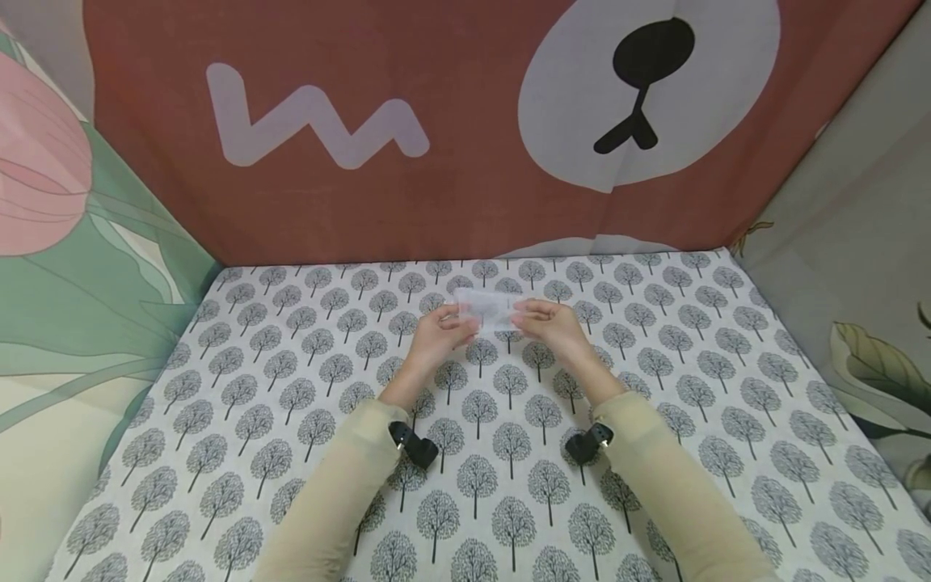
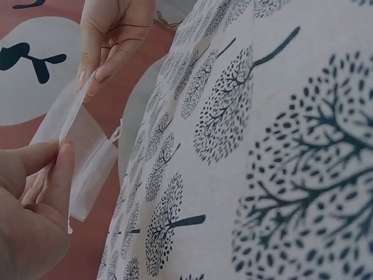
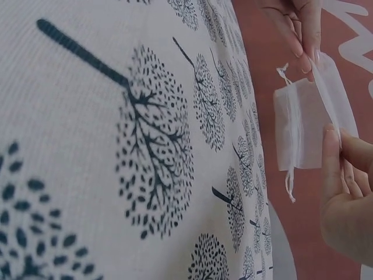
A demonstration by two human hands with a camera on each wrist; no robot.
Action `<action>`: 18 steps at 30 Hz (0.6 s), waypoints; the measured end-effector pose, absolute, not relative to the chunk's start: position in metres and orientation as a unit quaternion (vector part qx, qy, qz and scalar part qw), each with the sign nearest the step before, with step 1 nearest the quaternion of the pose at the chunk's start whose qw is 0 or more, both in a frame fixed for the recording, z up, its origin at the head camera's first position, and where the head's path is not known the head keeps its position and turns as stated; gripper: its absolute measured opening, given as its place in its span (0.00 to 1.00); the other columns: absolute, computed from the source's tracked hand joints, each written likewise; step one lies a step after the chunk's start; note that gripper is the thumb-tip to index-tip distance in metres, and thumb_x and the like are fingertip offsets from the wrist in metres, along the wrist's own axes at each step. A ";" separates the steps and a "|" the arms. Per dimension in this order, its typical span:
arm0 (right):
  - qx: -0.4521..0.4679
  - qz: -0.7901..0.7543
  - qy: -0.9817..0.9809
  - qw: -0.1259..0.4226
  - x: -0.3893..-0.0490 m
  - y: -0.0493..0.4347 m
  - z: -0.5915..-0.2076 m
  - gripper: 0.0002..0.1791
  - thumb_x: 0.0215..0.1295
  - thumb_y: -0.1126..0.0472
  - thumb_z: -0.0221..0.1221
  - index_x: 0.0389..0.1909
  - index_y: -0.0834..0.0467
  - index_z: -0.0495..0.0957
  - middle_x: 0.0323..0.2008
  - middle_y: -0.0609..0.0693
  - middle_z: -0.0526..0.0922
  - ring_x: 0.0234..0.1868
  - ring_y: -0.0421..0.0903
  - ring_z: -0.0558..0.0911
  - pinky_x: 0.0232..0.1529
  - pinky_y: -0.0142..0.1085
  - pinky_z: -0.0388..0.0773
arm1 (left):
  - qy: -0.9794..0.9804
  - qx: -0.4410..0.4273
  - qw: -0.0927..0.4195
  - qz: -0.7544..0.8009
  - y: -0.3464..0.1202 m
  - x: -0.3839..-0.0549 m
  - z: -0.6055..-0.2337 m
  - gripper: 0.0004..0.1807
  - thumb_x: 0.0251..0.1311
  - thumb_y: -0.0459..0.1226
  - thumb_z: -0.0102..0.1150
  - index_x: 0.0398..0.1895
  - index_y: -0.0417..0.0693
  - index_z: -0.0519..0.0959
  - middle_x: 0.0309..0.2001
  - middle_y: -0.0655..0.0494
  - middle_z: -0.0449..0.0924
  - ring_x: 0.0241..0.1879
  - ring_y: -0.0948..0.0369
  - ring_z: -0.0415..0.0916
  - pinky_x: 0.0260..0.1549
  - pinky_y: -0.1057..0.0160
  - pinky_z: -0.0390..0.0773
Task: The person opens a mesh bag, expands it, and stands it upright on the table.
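Observation:
A small sheer white drawstring pouch (image 1: pixel 489 309) is stretched between both hands above the table's far half. My left hand (image 1: pixel 440 335) pinches one end between thumb and fingers; my right hand (image 1: pixel 553 327) pinches the opposite end the same way. In the right wrist view the pouch (image 3: pixel 303 122) looks folded along the edge the hands hold, and its gathered mouth with thin drawstring loops (image 3: pixel 290 188) lies on the flap beyond. From the left wrist, the fabric (image 2: pixel 93 166) appears thin and see-through, with a cord loop (image 2: pixel 117 131) sticking out.
A white cloth with dark tree prints (image 1: pixel 512 440) covers the table. Behind it hangs a reddish-brown curtain (image 1: pixel 364 210) with a cartoon snout, and patterned fabric walls (image 1: pixel 65 323) flank both sides. Black wrist cameras (image 1: pixel 414 446) are strapped over the sleeves.

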State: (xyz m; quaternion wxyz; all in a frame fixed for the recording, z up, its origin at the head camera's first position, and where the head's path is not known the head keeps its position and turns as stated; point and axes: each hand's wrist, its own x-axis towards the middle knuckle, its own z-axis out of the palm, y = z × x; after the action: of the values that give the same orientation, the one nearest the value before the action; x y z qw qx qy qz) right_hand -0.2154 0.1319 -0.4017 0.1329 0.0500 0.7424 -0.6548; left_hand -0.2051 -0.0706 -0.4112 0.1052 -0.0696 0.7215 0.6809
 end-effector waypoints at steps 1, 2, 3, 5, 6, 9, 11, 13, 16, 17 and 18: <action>0.052 -0.656 0.741 0.131 -0.215 0.131 -0.401 0.23 0.63 0.65 0.60 0.59 0.63 0.72 0.34 0.40 0.84 0.41 0.42 0.85 0.47 0.27 0.82 | 0.721 -0.072 0.101 0.681 -0.070 -0.205 -0.411 0.23 0.58 0.33 0.63 0.57 0.43 0.74 0.50 0.41 0.82 0.46 0.49 0.83 0.44 0.66 0.84; 0.052 -0.657 0.741 0.130 -0.215 0.131 -0.401 0.23 0.63 0.65 0.60 0.59 0.63 0.72 0.33 0.38 0.83 0.41 0.42 0.85 0.47 0.27 0.82 | 0.722 -0.075 0.098 0.681 -0.070 -0.205 -0.411 0.22 0.58 0.33 0.63 0.56 0.42 0.74 0.50 0.41 0.82 0.44 0.51 0.84 0.43 0.67 0.85; 0.052 -0.657 0.741 0.129 -0.215 0.131 -0.401 0.22 0.63 0.65 0.60 0.58 0.63 0.72 0.31 0.37 0.83 0.41 0.42 0.85 0.46 0.26 0.82 | 0.721 -0.077 0.095 0.682 -0.070 -0.205 -0.411 0.21 0.58 0.33 0.63 0.55 0.42 0.75 0.49 0.41 0.82 0.42 0.53 0.84 0.42 0.68 0.85; 0.054 -0.659 0.740 0.126 -0.214 0.130 -0.400 0.22 0.63 0.65 0.60 0.58 0.64 0.72 0.30 0.36 0.83 0.39 0.41 0.85 0.45 0.26 0.83 | 0.719 -0.081 0.088 0.684 -0.069 -0.205 -0.411 0.19 0.57 0.33 0.64 0.53 0.40 0.76 0.48 0.41 0.83 0.38 0.59 0.85 0.40 0.69 0.85; 0.056 -0.659 0.740 0.124 -0.214 0.129 -0.400 0.21 0.62 0.65 0.60 0.57 0.64 0.73 0.30 0.36 0.83 0.39 0.41 0.84 0.45 0.26 0.83 | 0.717 -0.081 0.083 0.687 -0.069 -0.205 -0.411 0.19 0.57 0.33 0.64 0.52 0.40 0.77 0.48 0.41 0.83 0.36 0.62 0.84 0.40 0.70 0.85; 0.060 -0.661 0.739 0.117 -0.215 0.128 -0.400 0.21 0.62 0.65 0.61 0.56 0.65 0.74 0.29 0.37 0.83 0.37 0.39 0.84 0.47 0.29 0.83 | 0.713 -0.080 0.073 0.693 -0.067 -0.205 -0.411 0.16 0.56 0.32 0.64 0.49 0.38 0.78 0.46 0.41 0.84 0.32 0.65 0.83 0.38 0.71 0.85; 0.058 -0.665 0.736 0.112 -0.215 0.128 -0.401 0.21 0.62 0.65 0.61 0.55 0.66 0.74 0.29 0.38 0.83 0.35 0.38 0.84 0.48 0.30 0.83 | 0.711 -0.078 0.068 0.696 -0.067 -0.205 -0.412 0.15 0.56 0.32 0.64 0.47 0.37 0.79 0.45 0.40 0.84 0.31 0.66 0.82 0.37 0.71 0.85; 0.058 -0.668 0.734 0.107 -0.215 0.128 -0.401 0.20 0.62 0.65 0.61 0.54 0.68 0.74 0.28 0.37 0.83 0.33 0.36 0.84 0.47 0.31 0.83 | 0.709 -0.076 0.065 0.698 -0.067 -0.206 -0.412 0.14 0.57 0.32 0.64 0.45 0.36 0.79 0.44 0.40 0.84 0.29 0.67 0.82 0.36 0.72 0.85; 0.055 -0.671 0.732 0.099 -0.215 0.127 -0.402 0.19 0.62 0.66 0.61 0.53 0.70 0.74 0.27 0.37 0.82 0.31 0.35 0.83 0.45 0.29 0.84 | 0.708 -0.072 0.061 0.700 -0.067 -0.206 -0.412 0.12 0.57 0.31 0.63 0.44 0.35 0.80 0.43 0.39 0.84 0.28 0.68 0.81 0.35 0.72 0.85; 0.056 -0.671 0.733 0.097 -0.215 0.127 -0.403 0.19 0.62 0.66 0.61 0.52 0.70 0.74 0.26 0.37 0.82 0.30 0.35 0.83 0.44 0.29 0.84 | 0.707 -0.070 0.059 0.701 -0.067 -0.206 -0.413 0.12 0.57 0.31 0.63 0.44 0.35 0.79 0.42 0.39 0.85 0.27 0.69 0.81 0.35 0.72 0.85; 0.056 -0.670 0.734 0.095 -0.215 0.127 -0.403 0.18 0.62 0.66 0.60 0.52 0.70 0.75 0.26 0.37 0.82 0.30 0.34 0.83 0.44 0.28 0.84 | 0.707 -0.069 0.057 0.702 -0.067 -0.206 -0.413 0.12 0.57 0.31 0.63 0.44 0.34 0.79 0.42 0.39 0.85 0.27 0.69 0.81 0.35 0.72 0.85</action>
State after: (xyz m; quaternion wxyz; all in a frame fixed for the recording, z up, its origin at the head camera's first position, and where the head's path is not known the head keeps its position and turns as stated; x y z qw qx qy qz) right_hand -0.2152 0.1267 -0.4030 0.0945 0.0559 0.7339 -0.6703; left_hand -0.2062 -0.0674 -0.4132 0.0566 -0.0687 0.7068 0.7017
